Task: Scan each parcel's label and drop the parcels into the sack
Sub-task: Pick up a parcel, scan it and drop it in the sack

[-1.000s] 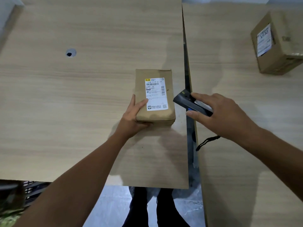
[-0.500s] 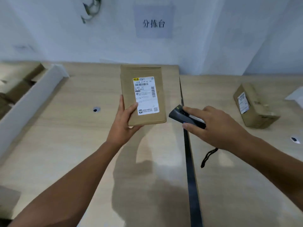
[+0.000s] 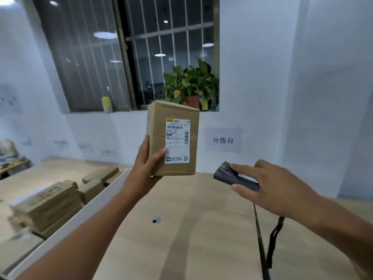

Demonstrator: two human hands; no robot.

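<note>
1. Left hand [image 3: 144,168] clamps the parcel [image 3: 157,126] upright above the table [image 3: 191,229]; held by one edge, it could slip.
2. Right hand [image 3: 270,184] pinches the scanner [image 3: 232,176] low, apart from the label [image 3: 177,141]; the beam may miss.

A leafy potted plant [image 3: 191,85] and a yellow container [image 3: 107,104] stand on the far sill of the barred window [image 3: 121,53], with a paper sign [image 3: 223,140] on the wall lower right, beyond the wooden worktop [image 3: 201,229].
</note>
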